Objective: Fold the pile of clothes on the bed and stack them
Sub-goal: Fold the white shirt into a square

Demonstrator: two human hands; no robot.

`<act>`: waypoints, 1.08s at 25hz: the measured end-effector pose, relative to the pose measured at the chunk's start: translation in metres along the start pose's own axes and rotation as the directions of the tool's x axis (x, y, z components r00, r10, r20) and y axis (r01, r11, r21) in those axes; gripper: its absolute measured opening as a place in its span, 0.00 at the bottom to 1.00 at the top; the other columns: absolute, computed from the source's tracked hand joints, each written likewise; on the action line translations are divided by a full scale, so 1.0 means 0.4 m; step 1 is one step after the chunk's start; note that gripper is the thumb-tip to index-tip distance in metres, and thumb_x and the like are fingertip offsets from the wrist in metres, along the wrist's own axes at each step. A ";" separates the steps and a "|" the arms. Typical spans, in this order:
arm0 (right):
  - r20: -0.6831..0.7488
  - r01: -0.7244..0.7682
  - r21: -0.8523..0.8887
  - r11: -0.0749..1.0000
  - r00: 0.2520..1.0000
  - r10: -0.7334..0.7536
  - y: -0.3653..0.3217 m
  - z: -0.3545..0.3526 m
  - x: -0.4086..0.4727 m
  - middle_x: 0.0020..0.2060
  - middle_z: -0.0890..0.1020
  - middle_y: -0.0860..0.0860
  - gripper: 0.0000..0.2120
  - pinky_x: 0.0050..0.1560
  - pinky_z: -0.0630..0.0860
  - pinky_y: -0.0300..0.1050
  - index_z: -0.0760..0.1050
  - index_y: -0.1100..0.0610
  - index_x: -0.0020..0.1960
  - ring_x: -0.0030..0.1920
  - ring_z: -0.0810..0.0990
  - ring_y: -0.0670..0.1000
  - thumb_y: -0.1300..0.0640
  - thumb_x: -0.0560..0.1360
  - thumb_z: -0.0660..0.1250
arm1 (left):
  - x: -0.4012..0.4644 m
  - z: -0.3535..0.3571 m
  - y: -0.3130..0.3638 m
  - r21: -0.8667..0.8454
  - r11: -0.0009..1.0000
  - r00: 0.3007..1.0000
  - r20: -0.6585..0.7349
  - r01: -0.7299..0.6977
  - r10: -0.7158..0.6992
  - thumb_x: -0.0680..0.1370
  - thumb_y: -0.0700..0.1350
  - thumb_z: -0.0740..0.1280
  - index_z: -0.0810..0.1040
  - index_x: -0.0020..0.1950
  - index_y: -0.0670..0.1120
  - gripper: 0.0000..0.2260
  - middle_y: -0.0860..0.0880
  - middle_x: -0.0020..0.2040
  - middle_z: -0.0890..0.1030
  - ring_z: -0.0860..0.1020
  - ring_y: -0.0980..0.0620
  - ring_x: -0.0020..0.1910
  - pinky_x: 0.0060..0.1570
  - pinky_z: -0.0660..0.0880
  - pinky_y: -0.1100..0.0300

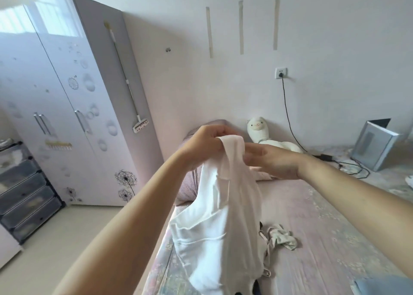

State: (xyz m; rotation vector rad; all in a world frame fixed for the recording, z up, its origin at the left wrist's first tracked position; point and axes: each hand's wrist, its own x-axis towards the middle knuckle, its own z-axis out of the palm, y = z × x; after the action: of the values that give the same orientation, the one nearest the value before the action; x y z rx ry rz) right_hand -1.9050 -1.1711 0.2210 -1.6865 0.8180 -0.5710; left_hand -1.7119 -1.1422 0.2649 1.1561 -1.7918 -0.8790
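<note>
Two bare arms reach forward over the bed (pixel 324 238), and between them hangs a white garment (pixel 214 223), a thin sleeveless top held up by one of its straps so that its body drapes down to the near edge of the mattress. The left hand (pixel 206 141) has its fingers curled round the top of that strap and grips it at about the height of the pillow behind. The right hand (pixel 271 161) is just beside the strap with its fingers stretched out fairly straight and pointing left; the fingertips are near or touching the cloth, and whether they pinch it cannot be told. On the flowered sheet just right of the hanging top lies a small crumpled pale green garment (pixel 282 238) with thin beige straps trailing from it, and a bit of dark cloth shows at the bottom under the white one. Further back a striped pillow (pixel 190 183) sits at the head of the bed, with a white plush alpaca (pixel 262 133) against the wall. To the right an open grey box (pixel 375 145) stands on the bed near a black cable (pixel 288 113) that runs up to a wall socket (pixel 281 73). At the left stands a white wardrobe (pixel 67 115), a squeegee mop (pixel 131 89) hanging on its side, and dark storage drawers (pixel 24 189) sit on the floor.
</note>
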 end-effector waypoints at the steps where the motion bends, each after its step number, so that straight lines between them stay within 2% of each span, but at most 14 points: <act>1: 0.050 0.019 0.109 0.994 0.998 -0.024 -0.012 0.000 -0.002 0.56 0.80 0.56 0.13 0.58 0.73 0.45 0.78 0.51 0.60 0.54 0.77 0.51 0.55 0.76 0.66 | 0.004 0.009 0.008 0.001 1.000 1.000 -0.003 -0.016 0.016 0.74 0.33 0.65 0.82 0.44 0.48 0.11 0.48 0.40 0.82 0.79 0.53 0.38 0.42 0.77 0.54; 3: 0.060 0.033 0.197 0.980 0.997 -0.046 -0.031 -0.008 -0.009 0.49 0.82 0.54 0.10 0.55 0.72 0.49 0.82 0.54 0.52 0.50 0.78 0.52 0.57 0.73 0.67 | 0.008 0.019 0.019 -0.003 0.999 0.998 -0.042 -0.047 0.047 0.73 0.33 0.67 0.83 0.41 0.51 0.13 0.55 0.35 0.82 0.79 0.59 0.34 0.34 0.75 0.64; 5: 0.075 0.042 0.282 0.959 0.995 -0.066 -0.050 -0.017 -0.018 0.42 0.84 0.51 0.09 0.45 0.77 0.42 0.84 0.56 0.46 0.42 0.82 0.48 0.57 0.72 0.66 | 0.002 0.018 0.021 0.022 0.998 0.993 -0.096 -0.063 0.065 0.72 0.35 0.69 0.83 0.39 0.52 0.12 0.57 0.31 0.81 0.77 0.63 0.29 0.29 0.72 0.69; 7: 0.088 0.020 0.324 0.946 0.995 -0.052 -0.077 -0.014 -0.031 0.38 0.84 0.52 0.10 0.34 0.78 0.39 0.80 0.61 0.47 0.36 0.83 0.47 0.55 0.75 0.63 | -0.008 0.009 0.011 0.059 0.994 0.982 -0.163 -0.088 0.097 0.70 0.38 0.71 0.82 0.37 0.53 0.09 0.58 0.30 0.80 0.75 0.63 0.28 0.29 0.71 0.70; 8: 0.059 0.033 0.256 0.966 0.997 -0.050 -0.087 -0.013 -0.032 0.37 0.84 0.52 0.12 0.33 0.78 0.38 0.79 0.62 0.48 0.35 0.83 0.47 0.53 0.75 0.64 | -0.014 0.003 0.002 0.077 0.991 0.972 -0.202 -0.108 0.121 0.70 0.38 0.72 0.82 0.36 0.53 0.09 0.57 0.30 0.79 0.74 0.62 0.30 0.31 0.71 0.68; 10: -0.055 0.092 -0.044 0.995 0.994 -0.094 -0.120 -0.004 -0.035 0.38 0.84 0.51 0.16 0.35 0.77 0.36 0.78 0.62 0.47 0.36 0.82 0.45 0.48 0.73 0.66 | -0.025 -0.003 -0.011 0.110 0.986 0.953 -0.263 -0.126 0.151 0.70 0.37 0.72 0.81 0.38 0.50 0.08 0.53 0.33 0.80 0.74 0.58 0.32 0.34 0.73 0.63; 13: -0.129 0.128 -0.364 0.922 0.974 -0.186 -0.174 0.001 -0.047 0.38 0.82 0.48 0.15 0.37 0.75 0.34 0.80 0.60 0.46 0.38 0.79 0.43 0.47 0.75 0.67 | -0.029 -0.001 -0.014 0.091 0.983 0.923 -0.338 -0.162 0.183 0.70 0.35 0.72 0.81 0.38 0.47 0.07 0.54 0.32 0.80 0.74 0.60 0.31 0.33 0.72 0.65; 16: -0.083 0.038 -0.574 0.818 0.991 -0.105 -0.208 0.014 -0.056 0.41 0.83 0.54 0.14 0.43 0.77 0.49 0.78 0.57 0.47 0.43 0.81 0.52 0.45 0.73 0.69 | -0.026 0.011 0.001 0.066 0.974 0.903 -0.364 -0.218 0.227 0.68 0.37 0.73 0.80 0.35 0.51 0.09 0.56 0.30 0.80 0.75 0.60 0.30 0.32 0.73 0.63; 17: -0.088 0.027 -0.587 0.809 0.991 -0.097 -0.213 0.017 -0.056 0.40 0.83 0.53 0.11 0.43 0.78 0.50 0.79 0.56 0.45 0.42 0.82 0.52 0.47 0.73 0.70 | -0.024 0.016 0.005 0.056 0.972 0.904 -0.357 -0.230 0.234 0.67 0.40 0.75 0.80 0.34 0.52 0.08 0.55 0.31 0.80 0.75 0.59 0.30 0.32 0.73 0.62; 18: -0.111 0.028 -0.586 0.810 0.987 -0.114 -0.220 0.017 -0.057 0.36 0.82 0.51 0.09 0.39 0.77 0.45 0.79 0.55 0.42 0.38 0.81 0.49 0.49 0.73 0.71 | -0.023 0.021 0.006 0.032 0.971 0.907 -0.350 -0.237 0.233 0.68 0.42 0.76 0.79 0.35 0.52 0.07 0.54 0.31 0.80 0.75 0.58 0.30 0.32 0.72 0.62; 20: -0.188 0.036 -0.588 0.808 0.966 -0.179 -0.242 0.002 -0.061 0.28 0.76 0.45 0.09 0.29 0.67 0.35 0.78 0.55 0.35 0.30 0.72 0.43 0.53 0.73 0.72 | -0.027 0.029 -0.001 -0.064 0.973 0.927 -0.325 -0.220 0.188 0.70 0.45 0.74 0.79 0.37 0.52 0.05 0.54 0.31 0.78 0.73 0.57 0.30 0.31 0.71 0.61; 21: -0.232 0.048 -0.570 0.820 0.948 -0.217 -0.255 -0.010 -0.064 0.27 0.74 0.45 0.10 0.29 0.64 0.36 0.77 0.55 0.34 0.29 0.70 0.41 0.55 0.73 0.71 | -0.036 0.030 -0.012 -0.117 0.975 0.945 -0.291 -0.189 0.148 0.71 0.47 0.71 0.79 0.40 0.52 0.02 0.54 0.32 0.78 0.73 0.55 0.31 0.32 0.71 0.60; 24: -0.354 0.127 -0.425 0.896 0.888 -0.294 -0.294 -0.053 -0.083 0.34 0.79 0.48 0.07 0.36 0.68 0.38 0.80 0.60 0.41 0.35 0.75 0.43 0.57 0.75 0.69 | -0.097 0.029 -0.084 -0.181 0.982 0.992 -0.121 -0.057 0.036 0.74 0.55 0.65 0.78 0.52 0.46 0.14 0.52 0.40 0.80 0.78 0.55 0.39 0.38 0.74 0.58; 27: -0.412 0.145 -0.327 0.934 0.868 -0.279 -0.310 -0.076 -0.099 0.42 0.78 0.54 0.17 0.46 0.67 0.45 0.75 0.68 0.52 0.43 0.74 0.50 0.53 0.75 0.69 | -0.192 0.059 -0.196 -0.327 0.943 0.998 0.027 0.060 -0.055 0.72 0.48 0.69 0.72 0.58 0.46 0.17 0.46 0.48 0.81 0.79 0.49 0.46 0.45 0.76 0.51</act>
State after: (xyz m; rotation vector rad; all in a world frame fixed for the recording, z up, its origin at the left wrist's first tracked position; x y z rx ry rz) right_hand -1.9247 -1.1428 0.3500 -1.9573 1.0931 -1.0736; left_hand -1.6847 -1.0941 0.1671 0.9895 -1.5562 -1.1747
